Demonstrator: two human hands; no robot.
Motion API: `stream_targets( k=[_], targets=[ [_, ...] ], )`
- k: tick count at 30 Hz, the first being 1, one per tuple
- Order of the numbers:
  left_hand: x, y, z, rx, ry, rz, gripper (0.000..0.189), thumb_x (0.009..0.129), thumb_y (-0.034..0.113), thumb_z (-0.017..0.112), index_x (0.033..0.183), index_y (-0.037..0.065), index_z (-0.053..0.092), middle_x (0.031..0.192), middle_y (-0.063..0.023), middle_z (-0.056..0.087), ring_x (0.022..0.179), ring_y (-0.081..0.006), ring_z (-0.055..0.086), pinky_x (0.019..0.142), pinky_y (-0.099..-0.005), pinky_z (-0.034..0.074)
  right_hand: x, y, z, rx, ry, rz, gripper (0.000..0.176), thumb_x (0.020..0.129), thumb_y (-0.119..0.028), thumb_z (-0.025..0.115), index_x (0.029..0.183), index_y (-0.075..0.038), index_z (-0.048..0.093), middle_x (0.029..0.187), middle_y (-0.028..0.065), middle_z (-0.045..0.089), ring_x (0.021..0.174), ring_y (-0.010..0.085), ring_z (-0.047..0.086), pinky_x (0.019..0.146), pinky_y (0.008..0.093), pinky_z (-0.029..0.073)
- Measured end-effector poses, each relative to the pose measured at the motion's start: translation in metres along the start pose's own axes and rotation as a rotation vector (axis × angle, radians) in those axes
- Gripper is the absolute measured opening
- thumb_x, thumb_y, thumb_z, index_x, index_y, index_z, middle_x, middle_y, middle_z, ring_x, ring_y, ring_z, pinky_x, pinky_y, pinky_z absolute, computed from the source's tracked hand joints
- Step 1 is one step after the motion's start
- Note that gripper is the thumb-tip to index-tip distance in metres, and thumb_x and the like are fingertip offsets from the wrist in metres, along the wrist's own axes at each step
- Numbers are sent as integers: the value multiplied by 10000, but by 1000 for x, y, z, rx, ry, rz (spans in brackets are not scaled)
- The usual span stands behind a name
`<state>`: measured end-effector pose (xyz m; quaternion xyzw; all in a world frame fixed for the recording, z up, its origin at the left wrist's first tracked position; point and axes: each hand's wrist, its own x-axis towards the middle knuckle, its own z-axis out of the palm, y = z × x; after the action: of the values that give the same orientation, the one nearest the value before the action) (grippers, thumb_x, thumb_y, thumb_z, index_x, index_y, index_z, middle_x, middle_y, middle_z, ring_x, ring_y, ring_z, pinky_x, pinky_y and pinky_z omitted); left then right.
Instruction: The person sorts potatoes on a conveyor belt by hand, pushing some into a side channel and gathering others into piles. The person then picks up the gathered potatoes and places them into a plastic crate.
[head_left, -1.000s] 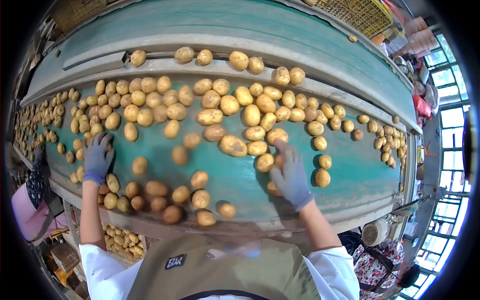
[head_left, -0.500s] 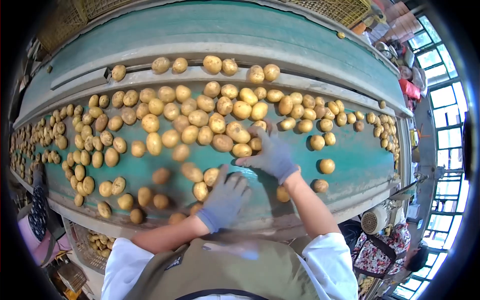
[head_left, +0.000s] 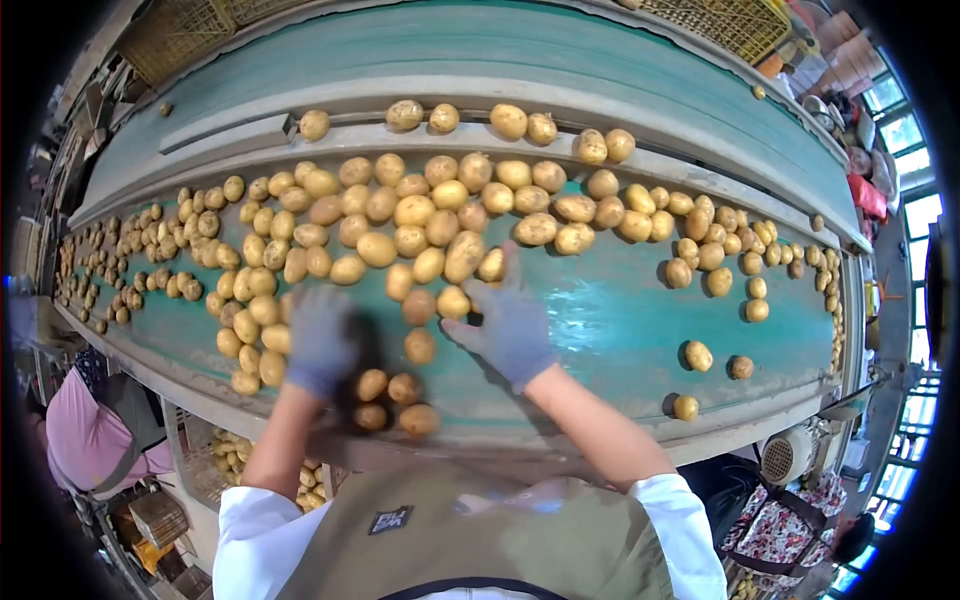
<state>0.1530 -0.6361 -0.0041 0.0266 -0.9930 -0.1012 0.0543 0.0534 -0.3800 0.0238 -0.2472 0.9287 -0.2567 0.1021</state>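
My left hand (head_left: 322, 340), in a grey-blue glove, is smeared by motion over the belt, fingers stretched forward beside a cluster of yellow potatoes (head_left: 262, 310). A few browner potatoes (head_left: 403, 388) lie near the belt's front edge, just right of that wrist. My right hand (head_left: 508, 328), gloved the same way, is open with thumb and fingers apart. Its fingertips are right at a potato (head_left: 453, 302) and another one (head_left: 491, 265) at the edge of the main heap. Many more potatoes (head_left: 414, 210) spread over the green conveyor belt (head_left: 590, 350).
A metal rail (head_left: 450, 135) carrying several potatoes separates this belt from a second green belt (head_left: 420, 55) behind. Yellow crates (head_left: 180, 40) stand beyond. At the left, a person in pink (head_left: 90, 420) stands by the belt; a motor (head_left: 788, 455) sits at the front right.
My left hand has swept left and forward, from the middle of the belt to the left cluster. My right hand remains at the heap's edge. The whole view has shifted.
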Motion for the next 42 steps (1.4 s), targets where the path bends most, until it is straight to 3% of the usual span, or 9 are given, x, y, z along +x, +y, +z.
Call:
stream_targets(
  k=[10,12,16,25,31,33,37,41,42],
  targets=[
    [-19,-169,-31,244,-2,-400,264,783,208,655,1016,92,612,1116,-155,597,1121,-376,523,974,-494,412,33,-26,27,34,-97,46,623,760,-481,777,1259,-158,592,1584,258,191,1193,432,537,921,458,526],
    [0,-129,-45,170,242,-245,314,814,217,660,1087,72,607,1173,-165,598,1150,-380,526,993,-486,416,28,-7,29,117,-52,-7,624,758,-473,782,1259,-151,595,1582,252,203,1221,424,525,931,448,522],
    [32,8,-49,-290,53,284,414,809,142,654,1217,83,615,1256,-156,599,1161,-362,562,980,-455,445,8,19,-19,295,92,-73,597,761,-372,798,1281,-156,597,1509,220,329,1295,399,482,974,433,500],
    [85,155,36,110,-140,459,412,813,279,670,1174,96,587,1032,-72,579,923,-222,580,799,-398,435,-6,91,-62,-120,-55,97,552,670,-149,793,1192,-119,617,1379,151,442,1122,402,575,952,457,501],
    [55,114,41,-102,-61,294,308,817,254,652,1069,92,582,892,-92,576,805,-262,591,721,-424,438,-50,95,-65,248,153,133,534,709,-124,772,1205,-47,591,1319,169,457,1040,317,597,903,383,509],
    [47,85,31,61,-103,245,259,811,224,661,1026,95,595,845,-108,572,757,-289,586,667,-433,440,-60,77,-66,725,113,417,484,759,-116,742,1206,-27,580,1240,157,483,985,265,592,862,320,515],
    [35,51,-15,270,-139,131,284,814,224,681,1053,81,626,931,-110,625,824,-302,618,704,-432,483,-74,98,-59,502,308,421,364,842,-74,645,1196,-31,575,1171,130,530,910,165,591,716,284,528],
    [37,76,-76,-354,-141,-178,495,874,218,691,1318,41,560,1266,-177,611,1019,-352,642,887,-415,514,-95,73,-101,1842,189,655,357,928,-149,595,1254,-25,520,1100,97,595,837,140,574,605,240,473],
    [37,96,-83,-582,-98,-181,485,897,204,670,1336,38,545,1301,-181,589,1053,-364,632,902,-415,510,-112,58,-100,1733,242,386,394,975,-215,557,1308,-18,480,1103,107,597,844,142,576,626,252,490]
  ],
)
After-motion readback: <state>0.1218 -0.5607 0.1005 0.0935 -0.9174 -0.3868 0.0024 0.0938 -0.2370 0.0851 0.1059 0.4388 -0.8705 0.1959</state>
